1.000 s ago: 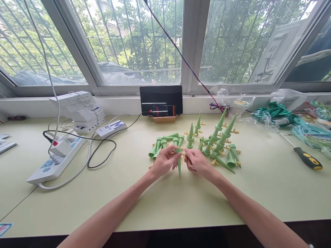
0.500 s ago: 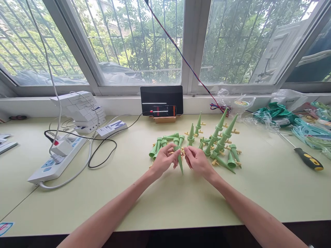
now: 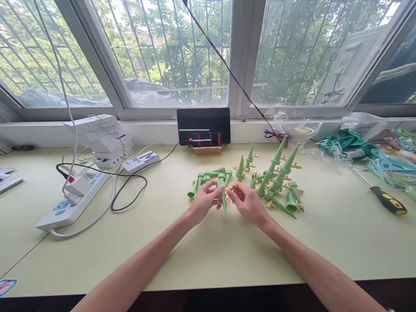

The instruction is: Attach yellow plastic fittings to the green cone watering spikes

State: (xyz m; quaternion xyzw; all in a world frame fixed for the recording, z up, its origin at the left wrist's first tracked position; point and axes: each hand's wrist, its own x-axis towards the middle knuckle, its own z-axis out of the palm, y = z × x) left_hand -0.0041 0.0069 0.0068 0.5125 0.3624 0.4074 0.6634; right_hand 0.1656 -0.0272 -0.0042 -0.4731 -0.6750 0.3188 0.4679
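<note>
My left hand [image 3: 204, 201] is closed round a green plant watering spike [image 3: 224, 205], whose pointed end slants down toward me. My right hand [image 3: 249, 203] pinches a small yellow valve [image 3: 229, 188] at the side of that spike; whether the valve sits in the spike's hole is hard to make out. Behind my left hand lies a group of green spikes [image 3: 192, 190]. To the right of my right hand are more spikes with yellow valves, several standing upright like the tall spike [image 3: 287, 161] and others lying down, such as the spike [image 3: 291, 202].
At the right lies a screwdriver [image 3: 388, 200], with plastic bags [image 3: 347, 145] behind it. A tablet [image 3: 203, 119] with a phone [image 3: 207, 139] before it leans at the window. Stacked white boxes [image 3: 107, 138], a power strip [image 3: 73, 208] and cables are on the left.
The spike in my left hand has shifted slightly left and its tip has risen a little. My right hand has turned a bit, so the yellow valve between its fingers shows more clearly.
</note>
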